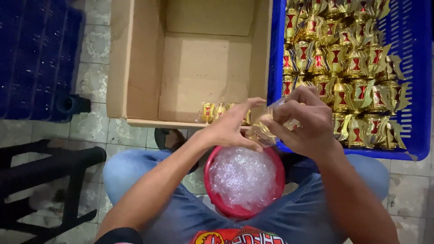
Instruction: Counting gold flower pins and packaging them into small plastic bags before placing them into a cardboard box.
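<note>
My left hand [230, 124] and my right hand [305, 119] meet above my lap, both gripping a small gold trophy in a clear plastic bag [264, 131]. Below them a red bowl [217, 203] full of crumpled clear plastic bags [244, 176] rests between my knees. At the right, a blue plastic crate [418, 90] holds several gold trophies with red middles [352, 58]. Ahead stands an open cardboard box [203, 68] with a few wrapped gold trophies [214, 110] at its near edge.
A dark blue crate [36, 54] stands at the far left on the tiled floor [97, 58]. A black stool frame [49, 171] is beside my left knee. A dark sandal [169, 138] shows under the box edge.
</note>
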